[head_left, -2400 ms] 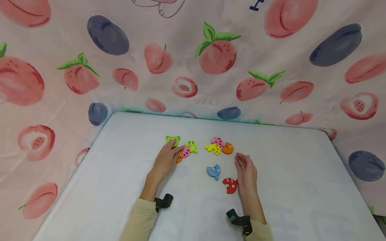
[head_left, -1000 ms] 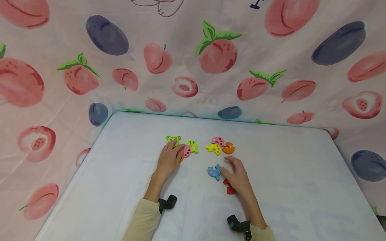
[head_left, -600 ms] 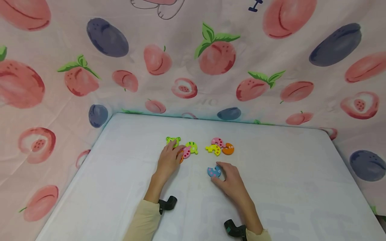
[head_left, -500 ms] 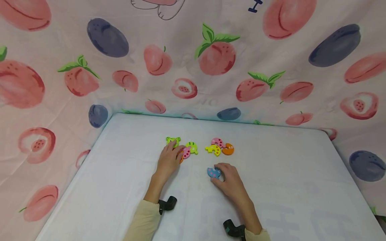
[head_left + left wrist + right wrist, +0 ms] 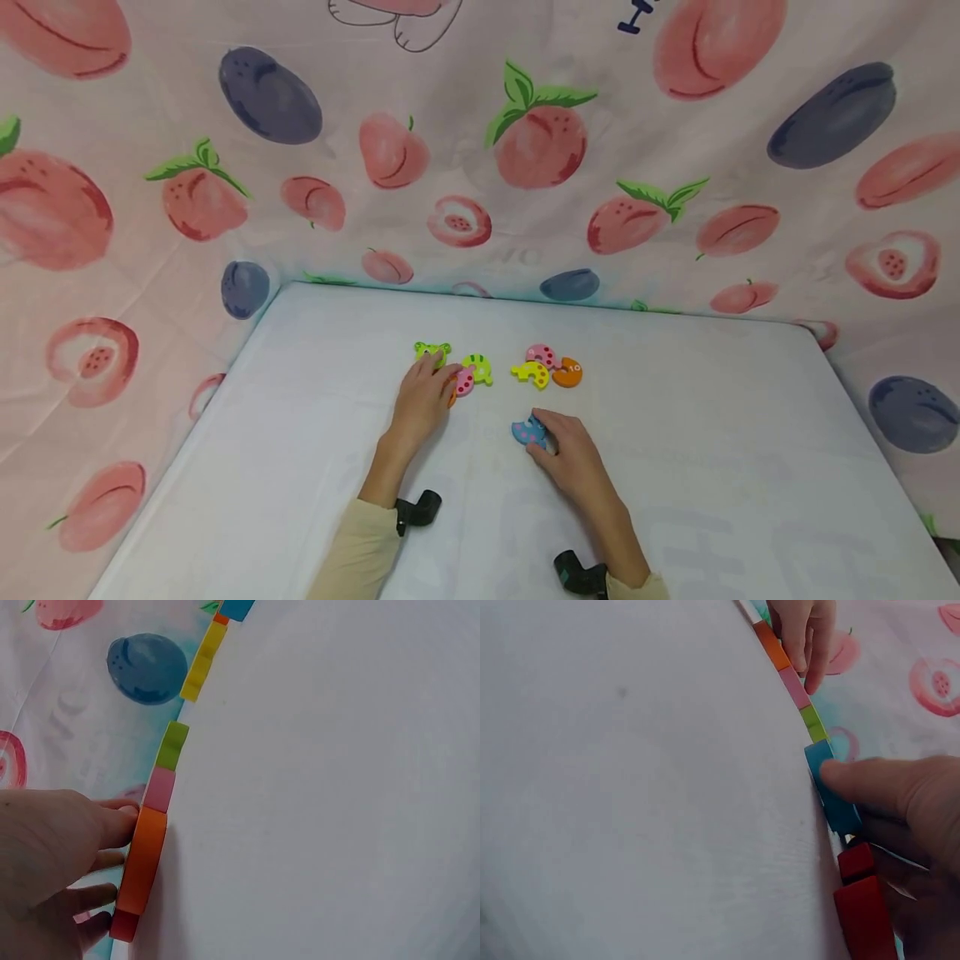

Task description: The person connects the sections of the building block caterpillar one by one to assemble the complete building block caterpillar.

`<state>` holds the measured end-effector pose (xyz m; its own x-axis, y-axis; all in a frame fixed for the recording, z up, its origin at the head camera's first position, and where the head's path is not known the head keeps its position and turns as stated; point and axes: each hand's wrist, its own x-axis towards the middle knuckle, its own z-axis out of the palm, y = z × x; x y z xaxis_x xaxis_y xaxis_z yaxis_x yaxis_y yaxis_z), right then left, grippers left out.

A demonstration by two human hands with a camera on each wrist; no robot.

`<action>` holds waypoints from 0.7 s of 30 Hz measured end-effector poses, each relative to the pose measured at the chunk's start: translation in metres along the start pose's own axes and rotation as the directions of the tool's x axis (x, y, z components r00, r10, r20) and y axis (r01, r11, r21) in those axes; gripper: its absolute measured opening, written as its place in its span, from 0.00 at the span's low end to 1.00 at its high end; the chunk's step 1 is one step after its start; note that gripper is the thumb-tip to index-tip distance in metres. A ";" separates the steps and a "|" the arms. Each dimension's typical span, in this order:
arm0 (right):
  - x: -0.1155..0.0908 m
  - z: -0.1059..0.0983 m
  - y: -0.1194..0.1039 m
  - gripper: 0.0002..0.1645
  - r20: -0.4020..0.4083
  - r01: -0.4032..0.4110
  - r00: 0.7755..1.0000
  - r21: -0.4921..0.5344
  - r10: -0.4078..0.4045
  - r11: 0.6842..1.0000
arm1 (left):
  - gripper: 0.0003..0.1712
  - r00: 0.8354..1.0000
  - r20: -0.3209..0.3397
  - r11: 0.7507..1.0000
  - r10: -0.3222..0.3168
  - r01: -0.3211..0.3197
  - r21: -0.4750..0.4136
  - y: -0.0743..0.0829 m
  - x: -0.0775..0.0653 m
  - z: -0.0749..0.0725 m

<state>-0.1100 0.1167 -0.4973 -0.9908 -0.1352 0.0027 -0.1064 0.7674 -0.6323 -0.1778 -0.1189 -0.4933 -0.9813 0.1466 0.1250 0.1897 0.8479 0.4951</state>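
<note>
My right hand (image 5: 576, 457) pinches a blue animal-shaped block (image 5: 528, 431) with pink spots; in the right wrist view the thumb lies on its blue edge. A red block (image 5: 865, 919) sits by the other fingers there, hidden under the hand in the head view. My left hand (image 5: 422, 400) rests over a cluster of blocks, its fingers spread and touching them. Around it show a green frog-faced block (image 5: 427, 348), a pink spotted block (image 5: 465, 381), a green striped block (image 5: 479, 369) and an orange block (image 5: 144, 859), with a red block (image 5: 124, 925) beside the orange one.
Right of the left cluster, a pink block (image 5: 540, 356), a yellow spotted block (image 5: 532, 374) and an orange block (image 5: 567, 372) lie together on the white table (image 5: 712, 467). A fruit-patterned cloth (image 5: 450, 100) hangs behind and at the left.
My right hand has moved left from beside the red block, covered it, and taken hold of the blue block, which has shifted slightly left. The left hand stays nearly still on its cluster.
</note>
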 end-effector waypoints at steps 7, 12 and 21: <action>0.001 0.007 -0.004 0.35 -0.037 -0.067 0.997 0.039 0.069 0.997 | 0.18 0.988 -0.017 0.988 0.151 -0.151 0.026 -0.002 0.000 0.004; 0.002 0.009 -0.007 0.34 -0.086 -0.081 0.993 -0.007 0.080 0.997 | 0.23 0.982 0.015 0.979 0.189 -0.190 0.072 -0.004 -0.001 0.004; 0.008 0.011 -0.012 0.34 -0.065 -0.076 0.995 -0.051 0.073 0.996 | 0.26 0.983 0.086 0.985 0.163 -0.168 0.049 -0.008 -0.002 0.006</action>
<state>-0.1155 0.0992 -0.4981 -0.9992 -0.0382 0.0068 -0.0349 0.8067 -0.5899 -0.1778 -0.1226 -0.5028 -0.9364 0.3260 0.1298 0.3496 0.8354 0.4241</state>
